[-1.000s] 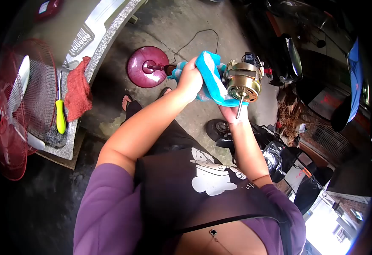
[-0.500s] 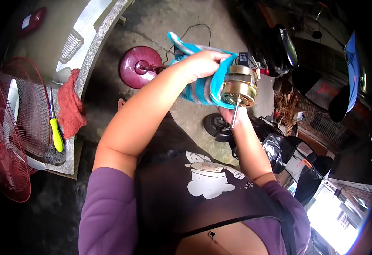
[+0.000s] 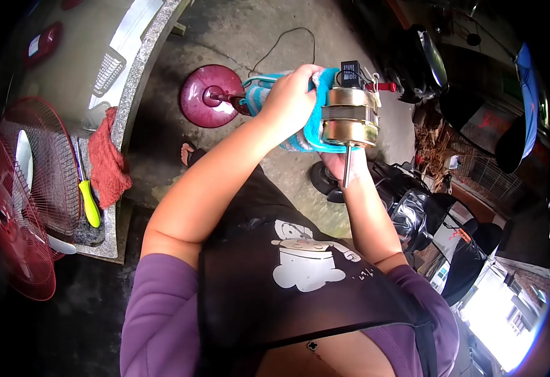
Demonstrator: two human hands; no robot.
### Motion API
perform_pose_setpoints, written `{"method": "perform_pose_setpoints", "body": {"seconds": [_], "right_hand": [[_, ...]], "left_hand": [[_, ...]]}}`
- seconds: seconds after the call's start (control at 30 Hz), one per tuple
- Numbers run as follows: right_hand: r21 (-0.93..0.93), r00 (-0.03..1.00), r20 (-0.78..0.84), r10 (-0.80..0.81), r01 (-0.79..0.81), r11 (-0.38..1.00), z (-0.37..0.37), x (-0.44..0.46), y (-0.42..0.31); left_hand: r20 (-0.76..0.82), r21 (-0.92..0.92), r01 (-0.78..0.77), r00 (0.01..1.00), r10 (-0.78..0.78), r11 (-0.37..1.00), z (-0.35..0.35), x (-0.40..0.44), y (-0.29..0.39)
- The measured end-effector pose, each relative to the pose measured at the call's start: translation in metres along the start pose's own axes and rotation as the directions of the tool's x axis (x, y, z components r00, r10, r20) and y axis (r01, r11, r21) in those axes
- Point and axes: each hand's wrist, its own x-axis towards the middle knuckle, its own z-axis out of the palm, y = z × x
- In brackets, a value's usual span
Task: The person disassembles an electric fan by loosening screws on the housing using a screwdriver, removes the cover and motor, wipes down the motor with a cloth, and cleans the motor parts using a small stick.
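Observation:
A gold-coloured fan motor (image 3: 349,131) with a thin metal shaft (image 3: 348,166) pointing toward me and a black box (image 3: 350,74) on its far side is in front of me. A turquoise and grey striped cloth (image 3: 300,139) wraps its left side. My left hand (image 3: 294,94) is closed on the cloth, fingers curled at the motor's left edge. From below, my right hand (image 3: 341,164) holds the cloth against the motor; its fingers are mostly hidden. The fan's pole (image 3: 238,103) runs from the dark red round base (image 3: 203,103) toward the cloth.
On the left counter (image 3: 127,88) lie red fan guards (image 3: 42,169), a yellow-handled screwdriver (image 3: 89,204), a red-brown cloth (image 3: 106,160) and a grey basket (image 3: 108,70). A cord (image 3: 287,31) curves over the floor. A motorbike (image 3: 407,207) stands at right.
My left hand has shifted slightly left and turned, its fingers now curled more into the cloth. The motor has turned slightly, showing more of its side. My right hand stays beneath.

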Motion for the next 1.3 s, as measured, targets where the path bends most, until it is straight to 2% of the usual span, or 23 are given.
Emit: {"method": "perform_pose_setpoints", "body": {"seconds": [0.03, 0.1, 0.13, 0.23, 0.3, 0.4, 0.5, 0.53, 0.63, 0.67, 0.7, 0.77, 0.83, 0.87, 0.9, 0.97, 1.03, 1.1, 1.13, 1.17, 1.2, 1.27, 1.3], "right_hand": [[0.000, 1.000, -0.002, 0.003, -0.003, 1.000, -0.002, 0.000, 0.000], [0.090, 0.997, 0.071, 0.011, -0.017, 0.996, -0.002, 0.000, -0.001], [0.121, 0.996, 0.084, 0.006, -0.017, 0.992, 0.000, -0.002, -0.002], [0.051, 0.990, 0.088, -0.114, 0.110, 0.993, 0.011, -0.003, -0.006], [0.010, 0.920, -0.352, -0.174, 0.190, 0.982, 0.037, -0.003, -0.002], [-0.050, 0.827, -0.531, -0.185, 0.187, 0.981, 0.027, 0.002, -0.004], [-0.209, 0.989, 0.065, -0.130, 0.141, 0.968, -0.032, -0.006, -0.010], [-0.236, 0.989, 0.049, -0.139, 0.147, 0.961, -0.040, -0.006, -0.012], [-0.278, 0.991, 0.068, -0.114, 0.129, 0.952, -0.057, -0.005, -0.024], [-0.217, 0.993, 0.085, -0.085, 0.101, 0.971, -0.057, -0.005, -0.025], [-0.253, 0.994, 0.054, -0.092, 0.103, 0.962, -0.053, -0.006, -0.027], [-0.294, 0.989, 0.087, -0.122, 0.142, 0.945, -0.061, -0.002, -0.026], [-0.207, 0.990, 0.102, -0.100, 0.119, 0.971, -0.068, -0.001, -0.021], [-0.249, 0.989, 0.090, -0.115, 0.134, 0.959, -0.057, 0.000, -0.019], [-0.290, 0.988, 0.075, -0.131, 0.148, 0.946, -0.044, -0.002, -0.018], [-0.274, 0.989, 0.052, -0.137, 0.146, 0.951, -0.029, -0.001, -0.018], [-0.261, 0.990, 0.027, -0.138, 0.141, 0.955, -0.026, 0.005, -0.021], [-0.296, 0.995, 0.015, -0.101, 0.101, 0.950, -0.028, 0.008, -0.021], [-0.412, 0.989, -0.053, -0.140, 0.106, 0.905, -0.027, 0.006, -0.019], [-0.244, 0.999, -0.034, -0.041, 0.032, 0.969, -0.026, 0.003, -0.019], [-0.226, 0.999, 0.035, -0.001, 0.009, 0.974, -0.029, 0.004, -0.017], [-0.132, 0.996, 0.093, 0.009, 0.003, 0.991, -0.020, 0.000, -0.012], [-0.282, 0.994, 0.035, -0.107, 0.112, 0.953, -0.029, -0.001, -0.004]], "left_hand": [[-0.001, -0.001, 0.003, 1.000, -0.003, 1.000, 0.000, 0.001, -0.006], [0.164, -0.405, 0.153, 0.982, -0.093, 0.901, -0.005, 0.004, -0.003], [0.270, -0.492, 0.274, 0.950, -0.154, 0.826, -0.012, 0.003, -0.002], [0.373, -0.639, 0.268, 0.928, -0.014, 0.721, -0.032, 0.005, -0.017], [0.393, -0.608, 0.293, 0.918, -0.040, 0.738, -0.039, 0.000, -0.025], [0.214, -0.517, 0.170, 0.975, -0.066, 0.839, -0.030, -0.010, -0.036], [-0.218, -0.008, -0.235, 0.949, 0.228, 0.972, -0.015, -0.018, -0.025], [-0.256, 0.303, -0.290, 0.892, 0.371, 0.908, -0.019, -0.027, -0.015], [-0.403, 0.508, -0.220, 0.793, 0.456, 0.833, -0.025, -0.033, -0.009], [-0.460, 0.374, -0.185, 0.814, 0.355, 0.909, -0.027, -0.032, -0.013], [-0.448, -0.134, -0.207, 0.885, 0.127, 0.969, -0.022, -0.030, -0.014], [-0.370, -0.437, -0.295, 0.920, 0.130, 0.850, -0.016, -0.023, -0.008], [-0.158, -0.740, -0.193, 0.981, 0.113, 0.644, -0.013, -0.013, 0.008], [-0.093, -0.734, -0.147, 0.989, 0.116, 0.663, -0.003, -0.008, 0.006], [0.055, -0.590, -0.063, 0.991, 0.118, 0.805, 0.000, -0.002, 0.011], [0.168, -0.471, 0.100, 0.986, -0.022, 0.876, -0.003, -0.004, 0.020], [0.115, -0.164, 0.039, 0.993, -0.020, 0.986, -0.018, -0.020, 0.052], [0.050, -0.089, -0.024, 0.998, 0.029, 0.996, -0.018, -0.027, 0.055], [0.049, -0.160, 0.022, 0.999, -0.014, 0.987, -0.020, -0.026, 0.053], [0.048, -0.228, 0.062, 0.997, -0.053, 0.972, -0.023, -0.022, 0.050], [0.063, -0.501, 0.111, 0.994, -0.091, 0.858, -0.022, -0.016, 0.041], [0.092, -0.790, 0.195, 0.975, -0.202, 0.581, -0.025, -0.019, 0.029], [0.094, -0.883, 0.198, 0.963, -0.254, 0.425, -0.026, -0.019, 0.022]]}}
